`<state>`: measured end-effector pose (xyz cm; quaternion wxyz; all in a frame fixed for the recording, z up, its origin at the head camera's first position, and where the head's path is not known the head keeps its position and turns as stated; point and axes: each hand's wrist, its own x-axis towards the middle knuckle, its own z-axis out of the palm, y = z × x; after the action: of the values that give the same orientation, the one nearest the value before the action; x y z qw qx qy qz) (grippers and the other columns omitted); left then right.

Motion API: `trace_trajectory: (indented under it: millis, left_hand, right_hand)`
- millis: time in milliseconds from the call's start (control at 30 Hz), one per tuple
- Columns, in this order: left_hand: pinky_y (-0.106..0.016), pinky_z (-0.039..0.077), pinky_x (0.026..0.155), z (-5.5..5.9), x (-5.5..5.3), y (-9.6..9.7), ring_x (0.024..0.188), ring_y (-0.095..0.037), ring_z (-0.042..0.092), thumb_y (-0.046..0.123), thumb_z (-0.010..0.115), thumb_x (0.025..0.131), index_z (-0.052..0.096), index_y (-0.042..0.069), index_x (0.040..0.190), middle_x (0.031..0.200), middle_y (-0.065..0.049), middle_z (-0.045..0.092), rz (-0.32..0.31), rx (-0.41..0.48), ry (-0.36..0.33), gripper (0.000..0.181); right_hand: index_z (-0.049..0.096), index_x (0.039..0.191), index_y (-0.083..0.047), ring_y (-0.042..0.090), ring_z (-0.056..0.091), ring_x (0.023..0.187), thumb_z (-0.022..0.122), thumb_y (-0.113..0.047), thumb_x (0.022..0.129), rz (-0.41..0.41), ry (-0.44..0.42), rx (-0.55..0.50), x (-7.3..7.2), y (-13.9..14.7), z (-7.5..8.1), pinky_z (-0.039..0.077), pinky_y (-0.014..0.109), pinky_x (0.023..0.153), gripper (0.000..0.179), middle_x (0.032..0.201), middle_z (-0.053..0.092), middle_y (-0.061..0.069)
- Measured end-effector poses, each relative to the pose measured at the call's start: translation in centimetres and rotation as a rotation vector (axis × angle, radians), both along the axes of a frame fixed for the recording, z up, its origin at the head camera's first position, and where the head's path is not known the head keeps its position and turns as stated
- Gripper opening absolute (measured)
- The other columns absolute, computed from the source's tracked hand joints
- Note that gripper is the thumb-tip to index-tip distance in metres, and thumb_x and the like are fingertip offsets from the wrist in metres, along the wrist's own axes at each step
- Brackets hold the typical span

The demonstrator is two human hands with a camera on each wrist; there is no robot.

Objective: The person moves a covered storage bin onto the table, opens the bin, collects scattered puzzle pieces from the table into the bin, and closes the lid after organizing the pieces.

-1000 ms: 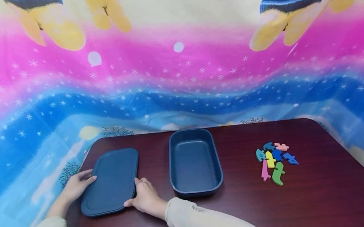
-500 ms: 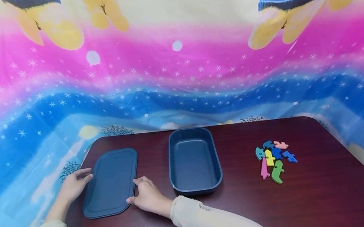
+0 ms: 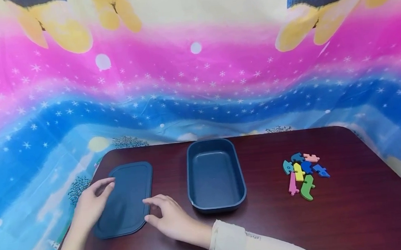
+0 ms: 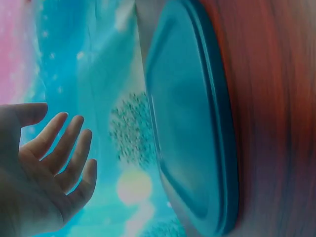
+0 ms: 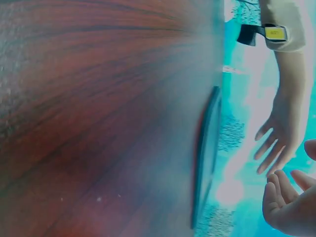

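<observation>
A dark blue-grey lid [image 3: 130,197] lies flat at the left of the table. Above its left side hovers my left hand [image 3: 91,204], fingers loosely bent and holding nothing; the left wrist view shows that hand [image 4: 54,173] apart from the lid [image 4: 185,118]. Near the lid's right edge is my right hand [image 3: 172,219], its fingers relaxed. The right wrist view shows the right hand [image 5: 291,202] raised off the lid [image 5: 207,153]. To the right of it stands an open box [image 3: 215,178] of the same colour, with nothing inside.
Several colourful puzzle pieces [image 3: 303,173] lie in a loose cluster on the right of the dark red-brown table [image 3: 265,229]. A patterned cloth [image 3: 197,82] hangs behind the table's far edge.
Both hands have come away from the lid's edges. The left hand has lifted and moved over the lid, while the right has shifted a little to the right. The lid lies still now.
</observation>
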<state>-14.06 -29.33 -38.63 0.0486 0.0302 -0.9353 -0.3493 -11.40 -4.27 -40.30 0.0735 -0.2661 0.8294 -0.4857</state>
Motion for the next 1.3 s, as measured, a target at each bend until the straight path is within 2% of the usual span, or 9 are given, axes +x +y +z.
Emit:
trace_trajectory:
  millis: [200,500,667,767,867,1067,1200,1300]
  left_hand:
    - [-0.059,0.049,0.082,0.0,0.7,3.7,0.112,-0.041,0.061,0.058,0.045,0.1,0.058,0.016,0.14,0.134,-0.02,0.058,-0.002,0.0,0.007,0.059]
    - [-0.051,0.053,0.083,-0.1,1.9,8.8,0.104,-0.028,0.065,0.047,0.057,0.1,0.065,0.023,0.132,0.118,-0.003,0.066,-0.078,0.004,0.001,0.041]
    - [-0.047,0.051,0.083,-0.6,1.7,11.2,0.103,-0.024,0.062,0.045,0.061,0.098,0.067,0.026,0.127,0.122,0.001,0.065,-0.122,0.034,0.019,0.035]
    - [-0.048,0.05,0.087,-1.1,1.6,12.5,0.108,-0.026,0.062,0.04,0.063,0.097,0.067,0.026,0.128,0.128,0.001,0.063,-0.149,0.077,0.005,0.033]
    - [-0.053,0.047,0.096,-1.6,1.5,13.7,0.119,-0.027,0.059,0.04,0.064,0.097,0.064,0.026,0.131,0.133,0.001,0.06,-0.185,0.083,-0.014,0.037]
    - [-0.055,0.046,0.097,-1.9,1.0,16.0,0.124,-0.027,0.056,0.044,0.06,0.098,0.054,0.026,0.143,0.14,-0.001,0.055,-0.262,0.077,-0.063,0.049]
    - [-0.055,0.046,0.097,-1.8,0.7,16.6,0.124,-0.029,0.055,0.042,0.059,0.099,0.05,0.021,0.145,0.139,-0.006,0.054,-0.275,0.124,-0.056,0.051]
    - [-0.053,0.045,0.1,-2.1,0.4,16.7,0.125,-0.031,0.053,0.039,0.059,0.1,0.048,0.017,0.147,0.14,-0.01,0.053,-0.282,0.214,-0.071,0.053]
  right_hand:
    - [0.06,0.137,-0.018,0.006,0.047,0.125,0.062,-0.022,0.099,0.04,0.097,-0.019,1.1,1.8,1.3,0.043,0.029,0.102,0.038,0.133,0.057,-0.01]
    - [0.062,0.131,-0.024,0.008,0.05,0.124,0.058,-0.026,0.102,0.046,0.077,-0.113,2.2,6.2,2.3,0.045,0.037,0.101,0.03,0.129,0.058,-0.013]
    - [0.062,0.129,-0.027,0.012,0.054,0.12,0.06,-0.028,0.101,0.02,0.08,-0.137,2.4,9.4,2.1,0.048,0.038,0.096,0.028,0.129,0.058,-0.014]
    - [0.064,0.126,-0.025,0.015,0.057,0.112,0.062,-0.023,0.1,-0.033,0.052,-0.161,2.8,11.9,1.9,0.05,0.035,0.091,0.026,0.126,0.061,-0.012]
    - [0.067,0.123,-0.018,0.016,0.059,0.105,0.061,-0.016,0.1,-0.092,0.018,-0.223,3.1,14.3,1.6,0.05,0.033,0.087,0.023,0.122,0.064,-0.005]
    - [0.067,0.121,-0.007,0.014,0.061,0.108,0.056,-0.009,0.102,-0.185,-0.039,-0.36,3.4,18.3,1.9,0.053,0.026,0.087,0.022,0.121,0.066,0.01]
    - [0.066,0.121,-0.004,0.013,0.062,0.11,0.057,-0.011,0.102,-0.247,-0.043,-0.351,3.4,20.3,2.7,0.053,0.024,0.089,0.022,0.12,0.067,0.012]
    - [0.065,0.122,-0.005,0.015,0.065,0.107,0.058,-0.013,0.101,-0.292,-0.055,-0.318,3.5,21.8,3.0,0.053,0.023,0.088,0.023,0.118,0.067,0.007]
